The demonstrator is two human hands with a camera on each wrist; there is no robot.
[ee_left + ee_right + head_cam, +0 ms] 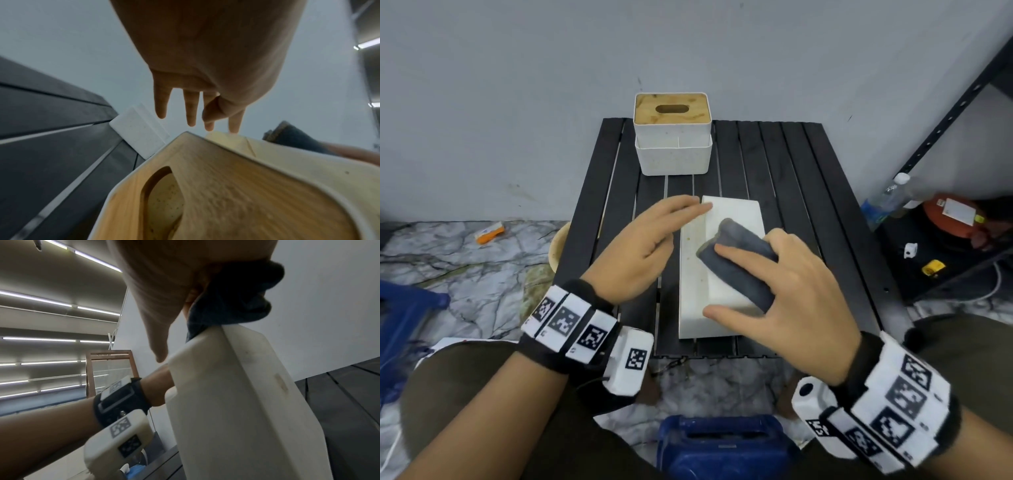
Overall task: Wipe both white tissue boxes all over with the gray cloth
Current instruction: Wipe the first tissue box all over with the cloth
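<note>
Right hand [796,294] is gripping the folded gray cloth [736,260] on the near tissue box [717,219].
Left hand [643,246] is lying flat, fingers straight, hiding the box's wooden lid side; 2nd tissue box [673,156] is sitting farther back on the slatted worktop [791,178].

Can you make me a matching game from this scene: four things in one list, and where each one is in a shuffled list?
Things:
1. cloth
2. left hand
3. far box
4. bottle

Places:
A. at the table's back edge, by the wall
B. on the shelf to the right
C. under the right hand, on the near box
D. fingertips at the near box's far corner

Pairs: 1-C, 2-D, 3-A, 4-B
</note>
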